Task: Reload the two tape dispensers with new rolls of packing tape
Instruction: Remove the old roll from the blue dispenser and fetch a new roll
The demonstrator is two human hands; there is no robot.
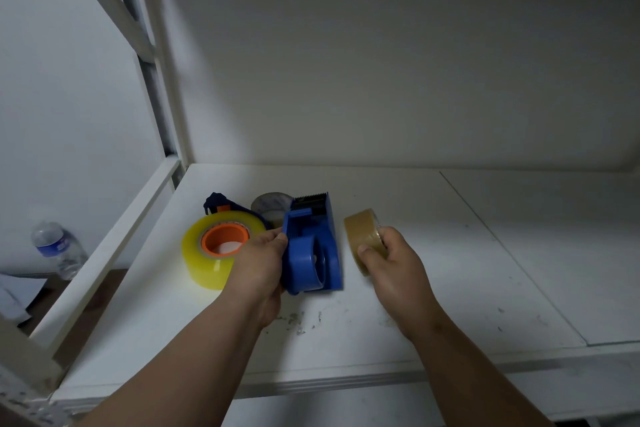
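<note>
A: The left hand (259,263) is gripping the blue dispenser (311,246) on the shelf (450,253), fingers curled around its side.

B: And the right hand (391,260) is pinching the brown tape roll (363,236) just right of it, roll standing on edge, facing the dispenser's hub.

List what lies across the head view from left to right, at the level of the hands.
Water bottle → yellow tape roll with orange core → left hand → blue tape dispenser → brown tape roll → right hand.
</note>
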